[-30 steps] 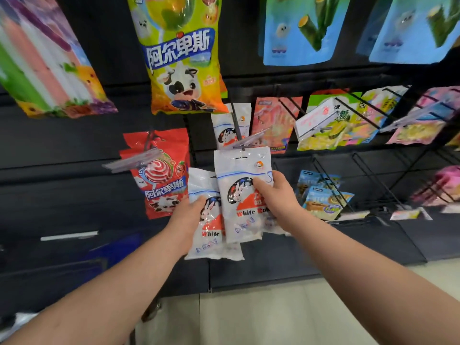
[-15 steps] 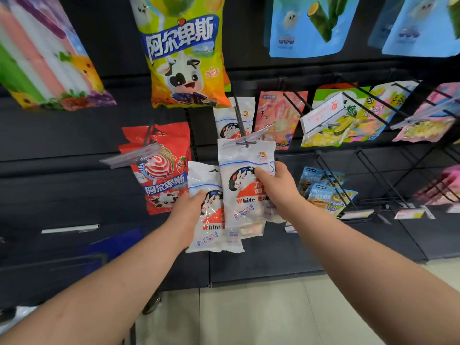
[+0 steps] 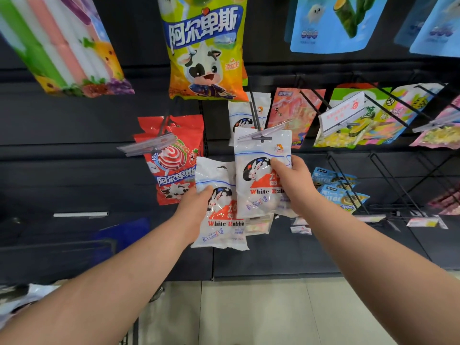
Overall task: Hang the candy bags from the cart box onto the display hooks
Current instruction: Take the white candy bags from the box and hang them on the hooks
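My right hand grips a white White Rabbit candy bag by its right side, its top edge level with the tip of a black display hook and its clear price tag. My left hand holds a second White Rabbit bag, lower and to the left, overlapped by the first. Another White Rabbit bag hangs further back on the same hook. The cart box is only a sliver of white packets at the bottom left.
A red lollipop bag hangs on the hook to the left, a yellow-green cow bag above. Pink and yellow snack bags fill hooks to the right, blue packets lower right. Bare black hooks stick out at the right. Beige floor below.
Both hands have risen slightly with their bags. The right-hand bag's top has come up to the hook's tip and price tag.
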{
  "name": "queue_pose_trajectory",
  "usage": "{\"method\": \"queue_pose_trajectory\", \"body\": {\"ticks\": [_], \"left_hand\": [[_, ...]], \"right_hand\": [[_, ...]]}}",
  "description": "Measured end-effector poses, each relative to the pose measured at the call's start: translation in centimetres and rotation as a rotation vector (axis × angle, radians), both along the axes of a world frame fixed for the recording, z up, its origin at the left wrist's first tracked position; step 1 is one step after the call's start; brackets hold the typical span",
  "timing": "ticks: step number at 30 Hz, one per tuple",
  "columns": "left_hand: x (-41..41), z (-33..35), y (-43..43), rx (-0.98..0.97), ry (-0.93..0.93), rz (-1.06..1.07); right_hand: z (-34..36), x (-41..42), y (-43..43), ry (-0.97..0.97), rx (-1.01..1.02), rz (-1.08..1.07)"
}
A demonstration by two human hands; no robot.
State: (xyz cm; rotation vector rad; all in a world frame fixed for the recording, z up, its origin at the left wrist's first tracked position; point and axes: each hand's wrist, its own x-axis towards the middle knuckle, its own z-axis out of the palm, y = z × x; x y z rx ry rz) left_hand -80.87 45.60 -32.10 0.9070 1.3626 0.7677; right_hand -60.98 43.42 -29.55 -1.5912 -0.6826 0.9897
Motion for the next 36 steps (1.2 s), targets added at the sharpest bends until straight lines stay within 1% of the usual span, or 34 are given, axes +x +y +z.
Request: {"method": "queue_pose_trajectory", "body": {"ticks": [4,12,19,29,36], "left_hand": [[0.0,0.1,-0.3,0.006,-0.008,0.002],[0.2,0.7,-1.1,0.002,0.014,0.02],[0.2,0.4,-1.3,0.0,0.023,0.014],[-1.3,-2.1,-0.3,-0.02,-0.008,0.043],[-2.0,-3.3,0.0,-0.042,-0.041,0.103]], "right_hand": [[0.2,-0.2,0.6,-0.014,-0.043,0.018],[-0.3,0.0,1.1,-0.039,-0.057,0.036],[-1.0,0.5,3.0,-0.124,-0.055,0.013],[-2.2,1.3,6.2,-0.133,-0.057,0.042],[-3.7,2.4,7.1,-0.18,-0.053,0.128]]}}
